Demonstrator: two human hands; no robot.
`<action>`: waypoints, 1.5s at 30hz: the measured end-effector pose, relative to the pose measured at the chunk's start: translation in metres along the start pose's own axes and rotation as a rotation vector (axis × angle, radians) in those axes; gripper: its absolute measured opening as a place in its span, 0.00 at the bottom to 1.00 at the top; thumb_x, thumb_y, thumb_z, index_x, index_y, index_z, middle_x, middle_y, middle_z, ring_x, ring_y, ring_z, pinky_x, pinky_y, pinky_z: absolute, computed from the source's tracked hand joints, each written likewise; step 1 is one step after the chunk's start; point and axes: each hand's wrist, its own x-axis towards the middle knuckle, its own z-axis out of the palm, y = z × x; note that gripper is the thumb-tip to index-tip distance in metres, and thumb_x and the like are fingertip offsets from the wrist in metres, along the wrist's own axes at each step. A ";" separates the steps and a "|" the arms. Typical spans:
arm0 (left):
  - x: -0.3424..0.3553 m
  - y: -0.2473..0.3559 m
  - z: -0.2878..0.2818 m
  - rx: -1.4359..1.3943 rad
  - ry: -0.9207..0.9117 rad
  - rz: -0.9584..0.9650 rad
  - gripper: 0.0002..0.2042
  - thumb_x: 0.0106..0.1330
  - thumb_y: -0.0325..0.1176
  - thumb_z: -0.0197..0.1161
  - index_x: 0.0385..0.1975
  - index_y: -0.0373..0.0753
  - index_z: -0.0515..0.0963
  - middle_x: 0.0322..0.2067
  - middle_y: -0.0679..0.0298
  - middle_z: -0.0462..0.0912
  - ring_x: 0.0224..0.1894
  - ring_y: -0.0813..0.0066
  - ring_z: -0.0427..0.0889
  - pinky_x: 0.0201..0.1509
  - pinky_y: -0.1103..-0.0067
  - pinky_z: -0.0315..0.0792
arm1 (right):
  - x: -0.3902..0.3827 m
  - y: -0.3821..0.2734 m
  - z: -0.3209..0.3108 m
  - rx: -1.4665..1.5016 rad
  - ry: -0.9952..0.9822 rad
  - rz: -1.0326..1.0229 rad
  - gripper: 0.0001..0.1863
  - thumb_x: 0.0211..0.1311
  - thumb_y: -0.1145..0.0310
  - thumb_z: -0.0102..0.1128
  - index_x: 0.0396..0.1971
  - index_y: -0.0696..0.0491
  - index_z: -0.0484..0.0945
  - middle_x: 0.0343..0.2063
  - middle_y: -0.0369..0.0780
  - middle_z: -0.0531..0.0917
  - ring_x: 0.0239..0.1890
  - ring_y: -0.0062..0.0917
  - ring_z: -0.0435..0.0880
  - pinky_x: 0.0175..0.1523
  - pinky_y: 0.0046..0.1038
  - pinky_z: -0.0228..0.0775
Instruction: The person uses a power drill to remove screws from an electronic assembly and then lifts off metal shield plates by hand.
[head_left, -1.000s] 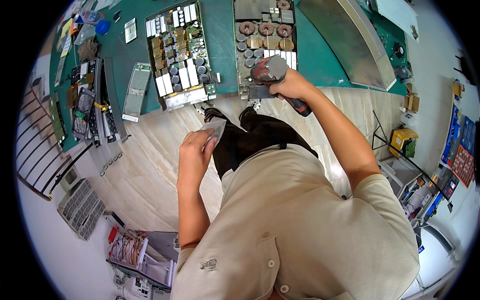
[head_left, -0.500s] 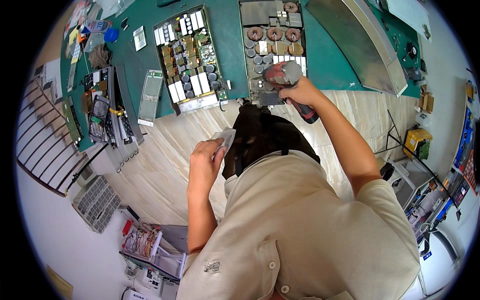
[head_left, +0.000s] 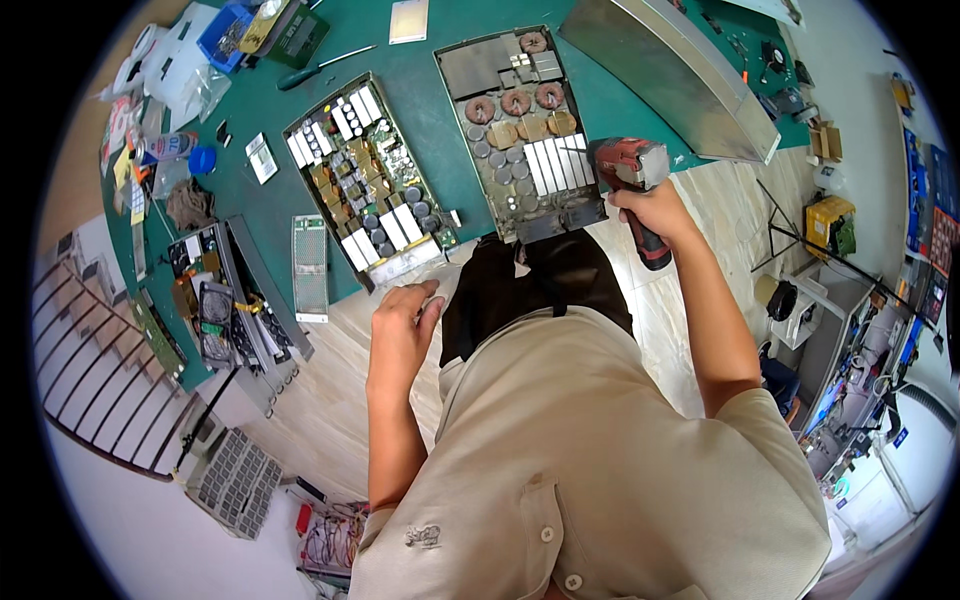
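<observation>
My right hand (head_left: 655,212) is wrapped round the grip of a red and black cordless drill (head_left: 628,160). The drill's nose points left, over the right edge of an open circuit unit (head_left: 520,135) with copper coils, grey capacitors and white blocks. My left hand (head_left: 403,318) hangs in front of the bench's near edge, thumb and fingers pinched on a small clear plastic bag (head_left: 440,274), which is faint against the floor. Just beyond that hand lies a second open circuit unit (head_left: 370,185), crowded with white blocks and capacitors.
On the green bench (head_left: 400,85) lie a screwdriver (head_left: 325,68), a perforated metal plate (head_left: 310,268) and a large bent metal cover (head_left: 675,85). At the left stand more opened units (head_left: 225,290) and a spray can (head_left: 170,147). A stair railing (head_left: 100,400) rises beyond.
The drill has moved right and its nose now points left. My left hand has shifted slightly left. The view has turned, showing more of the far bench.
</observation>
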 end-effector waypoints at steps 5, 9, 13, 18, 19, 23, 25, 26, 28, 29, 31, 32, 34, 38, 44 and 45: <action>0.013 -0.002 -0.006 0.016 -0.013 0.029 0.11 0.63 0.26 0.72 0.45 0.32 0.85 0.36 0.52 0.87 0.31 0.57 0.83 0.38 0.70 0.77 | 0.015 -0.015 -0.007 -0.073 0.126 -0.024 0.19 0.51 0.74 0.69 0.45 0.60 0.80 0.29 0.38 0.84 0.23 0.23 0.83 0.29 0.29 0.74; 0.020 0.001 -0.010 -0.012 -0.021 -0.042 0.12 0.63 0.25 0.71 0.45 0.32 0.85 0.38 0.50 0.87 0.39 0.50 0.83 0.45 0.65 0.77 | 0.044 -0.023 -0.010 -0.206 0.157 -0.043 0.17 0.49 0.70 0.70 0.40 0.60 0.82 0.25 0.38 0.84 0.22 0.23 0.83 0.30 0.30 0.75; 0.022 0.005 -0.007 -0.024 -0.017 -0.087 0.12 0.62 0.24 0.71 0.45 0.32 0.85 0.38 0.49 0.86 0.42 0.46 0.83 0.48 0.63 0.77 | 0.075 -0.019 -0.015 -0.303 0.138 -0.007 0.17 0.48 0.69 0.71 0.39 0.61 0.82 0.26 0.39 0.85 0.22 0.24 0.84 0.30 0.31 0.76; 0.024 0.009 -0.004 -0.036 -0.007 -0.089 0.11 0.63 0.24 0.70 0.45 0.31 0.85 0.38 0.49 0.86 0.42 0.46 0.83 0.48 0.63 0.77 | 0.091 -0.023 -0.013 -0.325 0.126 0.009 0.16 0.48 0.69 0.71 0.37 0.60 0.83 0.26 0.40 0.86 0.22 0.25 0.85 0.30 0.31 0.77; 0.025 0.008 -0.004 -0.028 -0.004 -0.078 0.11 0.63 0.24 0.70 0.45 0.31 0.85 0.38 0.49 0.86 0.42 0.46 0.83 0.48 0.63 0.77 | 0.093 -0.023 -0.013 -0.327 0.127 0.011 0.16 0.48 0.69 0.71 0.37 0.60 0.83 0.25 0.41 0.86 0.23 0.25 0.86 0.30 0.31 0.77; 0.029 0.011 -0.006 -0.036 -0.004 -0.085 0.11 0.63 0.24 0.70 0.45 0.31 0.85 0.38 0.49 0.86 0.41 0.47 0.83 0.47 0.63 0.77 | 0.101 -0.020 -0.010 -0.434 0.139 -0.016 0.17 0.48 0.68 0.72 0.38 0.60 0.83 0.25 0.41 0.86 0.22 0.26 0.86 0.31 0.31 0.77; 0.030 0.009 -0.006 -0.030 0.007 -0.055 0.11 0.63 0.24 0.69 0.45 0.31 0.85 0.38 0.49 0.86 0.41 0.47 0.83 0.47 0.63 0.77 | 0.105 -0.017 -0.009 -0.470 0.138 -0.013 0.20 0.49 0.68 0.73 0.42 0.60 0.81 0.26 0.39 0.85 0.21 0.25 0.84 0.29 0.31 0.76; 0.030 0.009 -0.005 -0.036 0.002 -0.069 0.11 0.63 0.24 0.69 0.45 0.31 0.85 0.38 0.49 0.86 0.41 0.47 0.83 0.47 0.63 0.77 | 0.107 -0.016 -0.010 -0.459 0.136 -0.018 0.20 0.49 0.68 0.73 0.42 0.60 0.81 0.26 0.39 0.85 0.21 0.25 0.84 0.29 0.31 0.76; 0.029 0.007 -0.005 -0.049 -0.009 -0.097 0.11 0.63 0.24 0.69 0.45 0.31 0.85 0.38 0.49 0.86 0.41 0.47 0.83 0.47 0.63 0.77 | 0.109 -0.014 -0.010 -0.435 0.133 -0.026 0.19 0.49 0.68 0.74 0.41 0.60 0.81 0.26 0.40 0.85 0.21 0.25 0.84 0.29 0.31 0.76; 0.029 0.006 -0.005 -0.051 -0.009 -0.097 0.11 0.63 0.24 0.69 0.46 0.31 0.85 0.38 0.49 0.86 0.41 0.47 0.83 0.47 0.63 0.77 | 0.109 -0.017 -0.010 -0.447 0.135 -0.029 0.18 0.48 0.68 0.73 0.38 0.60 0.82 0.25 0.41 0.86 0.22 0.26 0.85 0.30 0.32 0.77; 0.029 0.004 -0.005 -0.054 -0.008 -0.096 0.11 0.63 0.24 0.69 0.46 0.31 0.85 0.38 0.49 0.86 0.41 0.47 0.83 0.47 0.63 0.77 | 0.108 -0.022 -0.010 -0.471 0.140 -0.034 0.15 0.47 0.67 0.72 0.34 0.59 0.84 0.23 0.43 0.87 0.23 0.29 0.87 0.33 0.32 0.79; 0.029 0.003 -0.006 -0.048 -0.005 -0.090 0.12 0.63 0.24 0.69 0.46 0.31 0.85 0.38 0.49 0.86 0.41 0.47 0.83 0.47 0.63 0.77 | 0.107 -0.028 -0.010 -0.488 0.128 -0.026 0.15 0.47 0.67 0.72 0.35 0.59 0.84 0.23 0.42 0.87 0.23 0.29 0.87 0.33 0.32 0.79; 0.028 0.002 -0.007 -0.036 0.002 -0.077 0.12 0.63 0.24 0.70 0.46 0.31 0.85 0.38 0.49 0.86 0.41 0.47 0.83 0.47 0.63 0.77 | 0.105 -0.041 -0.009 -0.523 0.105 -0.011 0.15 0.47 0.67 0.72 0.35 0.59 0.84 0.23 0.42 0.87 0.23 0.29 0.87 0.33 0.32 0.79; 0.025 -0.006 -0.008 -0.005 0.039 -0.037 0.11 0.63 0.25 0.72 0.45 0.32 0.85 0.37 0.51 0.87 0.34 0.54 0.83 0.39 0.69 0.77 | 0.107 -0.043 -0.012 -0.540 0.115 0.008 0.17 0.47 0.67 0.73 0.37 0.58 0.84 0.24 0.42 0.87 0.23 0.27 0.87 0.33 0.32 0.79; 0.021 -0.011 -0.010 -0.007 0.042 -0.055 0.11 0.63 0.25 0.72 0.45 0.32 0.85 0.37 0.51 0.87 0.33 0.55 0.83 0.39 0.69 0.77 | 0.111 -0.041 -0.016 -0.497 0.089 0.006 0.17 0.47 0.68 0.72 0.38 0.59 0.83 0.24 0.41 0.86 0.22 0.27 0.86 0.32 0.32 0.78; 0.021 -0.011 -0.010 -0.005 0.040 -0.052 0.11 0.63 0.25 0.72 0.45 0.32 0.85 0.37 0.51 0.87 0.33 0.55 0.83 0.39 0.69 0.77 | 0.113 -0.040 -0.018 -0.485 0.083 0.002 0.17 0.47 0.69 0.72 0.38 0.59 0.83 0.24 0.41 0.86 0.22 0.27 0.86 0.31 0.32 0.78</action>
